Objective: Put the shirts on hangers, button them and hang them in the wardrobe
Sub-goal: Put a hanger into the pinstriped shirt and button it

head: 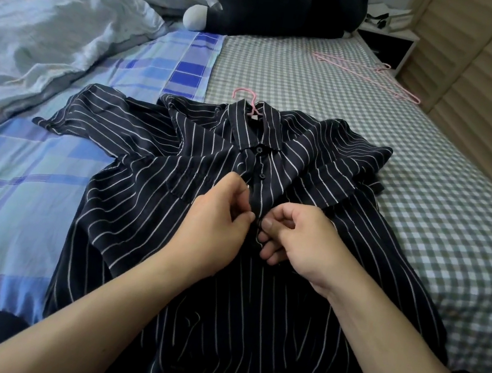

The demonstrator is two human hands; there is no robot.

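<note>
The dark striped shirt [204,199] lies front-up on the bed [430,182], its collar away from the person, with a pink hanger [249,100] inside it: only the hook shows above the collar. Two buttons below the collar [259,150] look fastened, and the hands meet at the placket just under the second one, so the third button seems to be the step in hand.

The likely slip here is a mismatch: the fabric is thin and rumpled, and if the two edges are not lined up the button could go into the wrong hole, or slide back out (the button itself is hidden behind the fingers, so I cannot tell how far through it is). Pulling the placket could also shift the hanger off a shoulder.

The left hand [218,214] has its fingers curled, thumb and forefinger pinching the shirt's left edge. The right hand [298,235] is likewise curled, its grip clamped on the opposite edge at the same spot, the fingertips of both nearly touching.

A second pink hanger [370,74] lies well apart near the wall, and a dark plush toy [266,1] rests at the bed's far end.
</note>
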